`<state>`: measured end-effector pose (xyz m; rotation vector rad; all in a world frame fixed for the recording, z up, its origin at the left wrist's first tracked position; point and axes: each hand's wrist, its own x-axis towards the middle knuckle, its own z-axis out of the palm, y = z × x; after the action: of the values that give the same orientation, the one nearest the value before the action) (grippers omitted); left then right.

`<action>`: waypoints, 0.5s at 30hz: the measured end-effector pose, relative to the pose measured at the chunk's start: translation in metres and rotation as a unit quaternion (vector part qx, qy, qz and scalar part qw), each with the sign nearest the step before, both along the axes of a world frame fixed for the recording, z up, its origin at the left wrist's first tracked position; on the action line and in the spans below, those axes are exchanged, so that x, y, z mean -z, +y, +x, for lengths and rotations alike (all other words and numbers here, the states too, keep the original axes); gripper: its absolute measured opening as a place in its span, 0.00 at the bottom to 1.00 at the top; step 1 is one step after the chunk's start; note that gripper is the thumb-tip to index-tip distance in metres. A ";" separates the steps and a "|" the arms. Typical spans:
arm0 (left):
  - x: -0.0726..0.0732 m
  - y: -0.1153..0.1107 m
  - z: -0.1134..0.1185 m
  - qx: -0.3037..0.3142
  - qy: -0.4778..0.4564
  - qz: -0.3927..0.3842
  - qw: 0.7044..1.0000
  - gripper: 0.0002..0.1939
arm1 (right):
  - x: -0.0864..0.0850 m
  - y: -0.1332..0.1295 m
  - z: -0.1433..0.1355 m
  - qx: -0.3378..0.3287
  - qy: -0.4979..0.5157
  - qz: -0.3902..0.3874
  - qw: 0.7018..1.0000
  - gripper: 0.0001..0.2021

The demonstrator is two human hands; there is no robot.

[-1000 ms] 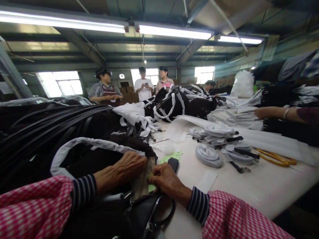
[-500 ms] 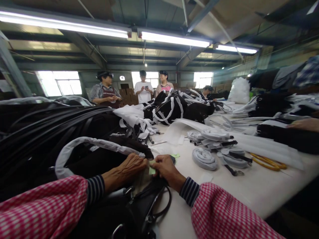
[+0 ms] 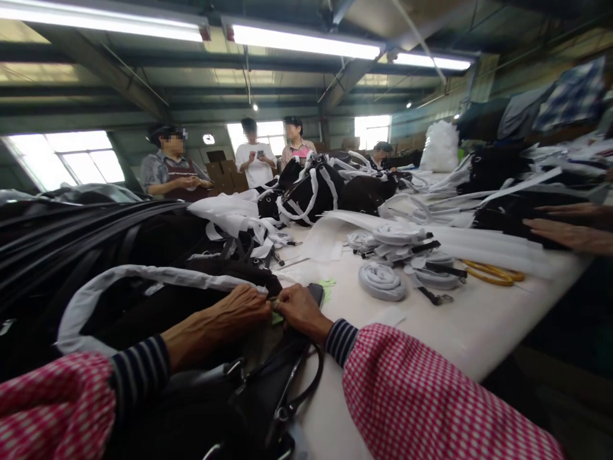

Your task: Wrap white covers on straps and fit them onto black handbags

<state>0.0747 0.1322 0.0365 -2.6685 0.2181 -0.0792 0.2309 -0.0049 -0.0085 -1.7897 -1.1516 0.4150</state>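
Head view, nearest first: a black bag (image 3: 258, 409) lies at the bottom edge, soft and slack-sided, with thin looped straps and small metal rings. It looks light and floppy; judged best taken at the strap rings or along the stiff seam. Its lower part is cut off by the frame.

Just above it both hands meet. Left hand (image 3: 234, 311) and right hand (image 3: 299, 308) are each pinched shut on a small green tag (image 3: 276, 317), fingertips touching. Most of the tag is hidden under the fingers; it reads as thin paper or card, flimsy, easy to crease. It sits at the end of a white-wrapped handle (image 3: 143, 276) arching over a second dark bag. The wrap looks like soft foam or tissue, likely to tear if pulled.

A dark flat object (image 3: 316, 292) just behind the right hand is half covered; cannot tell what it is.

Farther along the desk (image 3: 454, 332): coiled wrapped straps (image 3: 382, 281) and yellow-handled scissors (image 3: 493, 273). At the right edge a co-worker's hand (image 3: 565, 233) rests on dark material, arm cut off.

Far end: piled black bags, people standing, all small and blurred.
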 end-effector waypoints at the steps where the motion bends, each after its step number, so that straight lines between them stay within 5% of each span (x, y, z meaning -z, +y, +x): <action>1: 0.001 0.003 -0.002 0.001 0.001 -0.005 1.000 0.15 | 0.000 -0.001 0.000 0.000 -0.007 0.003 1.000 0.09; 6: -0.002 0.007 -0.004 0.001 -0.001 -0.029 1.000 0.18 | 0.006 -0.005 -0.004 0.004 -0.042 0.028 0.999 0.07; 15: -0.006 -0.028 0.015 -0.077 0.006 -0.041 0.996 0.21 | 0.007 -0.006 -0.007 0.021 -0.061 0.050 0.997 0.08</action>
<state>0.0899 0.1040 0.0430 -2.7575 0.0128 -0.0238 0.2242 -0.0114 -0.0154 -1.7686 -1.1958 0.2207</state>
